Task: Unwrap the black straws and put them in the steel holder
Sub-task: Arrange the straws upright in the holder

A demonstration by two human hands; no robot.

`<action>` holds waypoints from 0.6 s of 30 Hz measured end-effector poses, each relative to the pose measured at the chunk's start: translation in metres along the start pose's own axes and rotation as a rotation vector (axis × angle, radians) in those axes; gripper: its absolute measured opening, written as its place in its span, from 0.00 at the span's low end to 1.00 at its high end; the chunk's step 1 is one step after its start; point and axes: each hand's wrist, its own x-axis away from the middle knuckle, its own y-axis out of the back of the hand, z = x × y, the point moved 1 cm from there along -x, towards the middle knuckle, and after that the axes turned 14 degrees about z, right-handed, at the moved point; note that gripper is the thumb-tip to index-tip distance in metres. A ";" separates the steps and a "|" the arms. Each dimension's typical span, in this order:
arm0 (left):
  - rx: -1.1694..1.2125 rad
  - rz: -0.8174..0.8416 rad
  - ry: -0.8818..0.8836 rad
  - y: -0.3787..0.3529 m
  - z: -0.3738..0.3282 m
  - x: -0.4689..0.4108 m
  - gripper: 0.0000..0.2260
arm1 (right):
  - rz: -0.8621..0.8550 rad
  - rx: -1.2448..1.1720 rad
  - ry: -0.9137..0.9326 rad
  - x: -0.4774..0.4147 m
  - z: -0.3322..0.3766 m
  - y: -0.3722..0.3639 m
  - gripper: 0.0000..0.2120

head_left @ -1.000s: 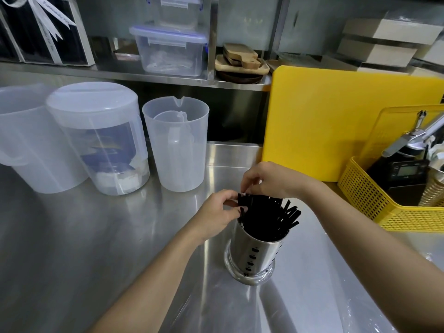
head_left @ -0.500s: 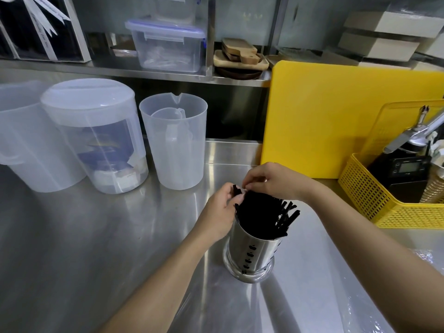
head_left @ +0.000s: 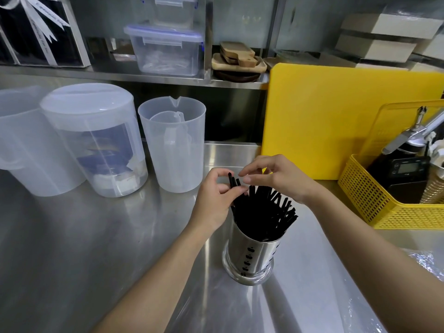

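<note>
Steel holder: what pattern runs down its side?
Columns of small dark cut-outs on the shiny steel holder, seen in the head view.

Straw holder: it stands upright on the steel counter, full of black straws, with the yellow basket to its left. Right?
Not quite. In the head view the basket sits to the right of the holder. The holder does stand upright on the counter, full of black straws.

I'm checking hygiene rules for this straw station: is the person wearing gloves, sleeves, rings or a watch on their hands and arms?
No. The left hand and right hand are bare, without gloves. Both forearms are uncovered as far as the picture shows, with no sleeve in view. No ring, watch or bracelet is visible.
</note>
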 end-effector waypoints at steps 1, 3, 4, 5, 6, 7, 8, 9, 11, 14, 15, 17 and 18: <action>-0.009 0.012 0.004 -0.001 -0.001 0.000 0.13 | 0.033 0.002 0.005 0.000 0.002 -0.001 0.05; -0.027 0.037 0.008 -0.003 -0.003 -0.001 0.13 | 0.087 -0.005 0.002 0.000 0.004 -0.003 0.05; -0.024 0.045 0.007 -0.003 -0.004 -0.001 0.14 | 0.102 -0.013 -0.005 0.000 0.005 -0.003 0.05; -0.022 0.049 0.007 -0.003 -0.004 -0.001 0.14 | 0.108 -0.025 -0.011 0.000 0.006 -0.003 0.05; -0.023 0.052 0.008 -0.003 -0.005 -0.001 0.14 | 0.109 -0.036 -0.013 0.001 0.006 -0.003 0.05; -0.028 0.054 0.009 -0.003 -0.004 -0.001 0.14 | 0.106 -0.040 -0.008 0.001 0.007 -0.003 0.04; -0.035 0.055 0.008 -0.002 -0.003 -0.001 0.14 | 0.094 -0.036 0.000 0.001 0.007 -0.003 0.04; -0.041 0.049 0.008 -0.001 -0.002 -0.001 0.13 | 0.071 -0.035 0.008 0.001 0.007 -0.003 0.04; -0.034 0.026 0.014 0.001 0.001 -0.001 0.11 | -0.031 -0.058 0.022 0.001 0.007 -0.002 0.04; 0.011 0.023 0.046 0.004 0.001 -0.003 0.06 | -0.251 -0.055 0.022 0.003 0.007 0.005 0.06; 0.005 0.035 0.058 0.005 0.001 -0.003 0.05 | -0.314 -0.035 0.027 0.004 0.008 0.008 0.06; -0.021 0.068 0.073 0.008 -0.001 -0.003 0.06 | -0.446 -0.017 0.067 0.007 0.013 0.015 0.07; -0.035 0.079 0.070 0.010 -0.003 -0.003 0.07 | -0.522 -0.009 0.097 0.010 0.016 0.019 0.08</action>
